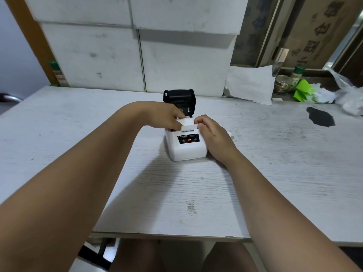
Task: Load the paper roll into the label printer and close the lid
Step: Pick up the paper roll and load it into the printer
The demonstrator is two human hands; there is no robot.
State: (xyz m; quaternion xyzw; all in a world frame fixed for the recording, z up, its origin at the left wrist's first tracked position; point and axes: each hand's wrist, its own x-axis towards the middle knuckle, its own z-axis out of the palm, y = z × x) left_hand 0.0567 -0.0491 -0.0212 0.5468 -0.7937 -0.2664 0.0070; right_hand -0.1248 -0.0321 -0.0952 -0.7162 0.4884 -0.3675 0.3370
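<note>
Head cam looks down at a small white label printer (pixel 185 146) sitting mid-table (pixel 275 173), with its black lid (pixel 179 100) flipped up at the back. Paper roll (pixel 186 124) sits in the open bay on top, white strip showing. Left hand (pixel 167 116) pinches the roll's left end, right hand (pixel 211 132) presses its right end and rests along the printer's side. Red light on the front panel.

One head-worn wide-angle camera is looking forward and down from above the near edge of the bench (pixel 255 193), facing the stacked white boxes (pixel 117 55) at the far side. It is sitting close, with both forearms filling the foreground.
</note>
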